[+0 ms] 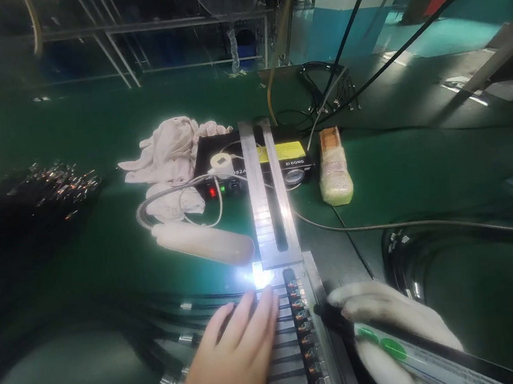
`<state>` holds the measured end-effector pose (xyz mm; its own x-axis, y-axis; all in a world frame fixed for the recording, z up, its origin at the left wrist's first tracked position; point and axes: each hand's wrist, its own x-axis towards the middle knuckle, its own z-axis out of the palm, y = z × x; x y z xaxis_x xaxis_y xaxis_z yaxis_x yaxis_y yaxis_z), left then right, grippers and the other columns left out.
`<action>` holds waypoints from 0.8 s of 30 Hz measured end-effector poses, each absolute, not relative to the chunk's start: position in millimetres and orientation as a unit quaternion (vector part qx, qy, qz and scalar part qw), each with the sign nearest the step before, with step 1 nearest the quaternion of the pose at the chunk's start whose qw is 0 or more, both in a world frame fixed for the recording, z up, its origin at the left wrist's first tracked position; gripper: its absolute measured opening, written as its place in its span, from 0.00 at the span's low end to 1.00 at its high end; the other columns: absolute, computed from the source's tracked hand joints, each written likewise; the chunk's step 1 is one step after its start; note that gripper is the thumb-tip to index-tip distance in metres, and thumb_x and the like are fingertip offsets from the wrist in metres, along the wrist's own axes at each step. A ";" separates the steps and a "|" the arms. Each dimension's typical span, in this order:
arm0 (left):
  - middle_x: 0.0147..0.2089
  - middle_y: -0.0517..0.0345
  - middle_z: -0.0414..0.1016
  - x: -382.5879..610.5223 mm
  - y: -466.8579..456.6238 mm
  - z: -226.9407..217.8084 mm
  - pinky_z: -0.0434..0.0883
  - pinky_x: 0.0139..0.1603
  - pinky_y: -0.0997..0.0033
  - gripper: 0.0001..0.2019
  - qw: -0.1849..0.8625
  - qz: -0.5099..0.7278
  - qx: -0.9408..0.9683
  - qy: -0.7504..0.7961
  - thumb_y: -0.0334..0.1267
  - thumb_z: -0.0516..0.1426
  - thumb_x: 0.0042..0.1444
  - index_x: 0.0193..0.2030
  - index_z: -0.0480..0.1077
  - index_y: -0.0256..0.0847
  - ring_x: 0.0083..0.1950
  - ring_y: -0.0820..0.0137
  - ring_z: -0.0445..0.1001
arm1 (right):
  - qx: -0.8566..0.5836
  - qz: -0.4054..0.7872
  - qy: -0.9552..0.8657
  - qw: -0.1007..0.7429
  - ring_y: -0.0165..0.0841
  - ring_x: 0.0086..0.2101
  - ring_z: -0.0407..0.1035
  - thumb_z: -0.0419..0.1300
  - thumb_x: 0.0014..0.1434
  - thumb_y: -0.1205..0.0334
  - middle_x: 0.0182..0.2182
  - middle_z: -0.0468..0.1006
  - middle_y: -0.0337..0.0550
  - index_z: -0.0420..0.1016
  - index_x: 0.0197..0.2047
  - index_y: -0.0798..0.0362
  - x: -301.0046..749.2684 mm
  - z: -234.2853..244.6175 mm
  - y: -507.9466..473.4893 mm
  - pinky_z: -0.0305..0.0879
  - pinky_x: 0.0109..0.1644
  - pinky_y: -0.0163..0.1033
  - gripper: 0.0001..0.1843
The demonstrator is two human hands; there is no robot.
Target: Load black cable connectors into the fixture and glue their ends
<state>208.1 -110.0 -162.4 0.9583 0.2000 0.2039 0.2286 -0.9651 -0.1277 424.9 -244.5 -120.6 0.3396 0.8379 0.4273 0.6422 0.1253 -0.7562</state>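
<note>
My bare left hand (pixel 242 343) lies palm down with its fingers stretched out. The fingertips rest at the far end of a metal cable fixture (pixel 283 354), beside a bright lamp glow (pixel 263 276). Several black cables (pixel 227 299) run into the fixture from the left, and a row of their stripped ends with metallic parts (pixel 304 323) shows along its right side. My white-gloved right hand (pixel 393 318) is closed around a pen-like tool (pixel 392 350) with a black tip and green round marks. That tip is close to the fixture's right edge; whether it touches is unclear.
Beyond the fixture stands a black control box (pixel 288 166) with lit lights. A flexible-neck lamp (pixel 204 242) and white gloves (pixel 171 143) lie to its left, a wrapped block (pixel 334 170) to its right. Cable bundles (pixel 15 209) are at left, coiled cables (pixel 404 255) at right.
</note>
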 end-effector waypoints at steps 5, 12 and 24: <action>0.70 0.61 0.60 210.0 -109.3 -160.1 0.58 0.62 0.60 0.26 0.079 -0.099 -0.986 -0.110 0.42 0.48 0.62 0.67 0.62 0.43 0.67 0.61 0.58 | -0.641 0.104 -0.579 0.493 0.36 0.41 0.78 0.57 0.54 0.77 0.41 0.80 0.42 0.74 0.42 0.49 426.6 -123.6 -248.6 0.77 0.45 0.35 0.16; 0.68 0.63 0.64 212.9 -108.3 -154.5 0.56 0.63 0.63 0.24 0.067 -0.101 -0.986 -0.117 0.42 0.47 0.64 0.65 0.64 0.44 0.66 0.64 0.60 | -0.640 0.102 -0.574 0.500 0.37 0.39 0.79 0.57 0.53 0.77 0.39 0.81 0.42 0.74 0.41 0.49 426.8 -121.3 -248.0 0.78 0.43 0.35 0.16; 0.69 0.62 0.62 211.8 -108.8 -158.0 0.58 0.63 0.62 0.26 0.070 -0.098 -0.986 -0.115 0.43 0.48 0.63 0.67 0.62 0.44 0.66 0.63 0.59 | -0.642 0.098 -0.577 0.495 0.37 0.39 0.79 0.57 0.53 0.76 0.39 0.81 0.42 0.75 0.40 0.49 429.0 -121.5 -245.5 0.78 0.45 0.36 0.15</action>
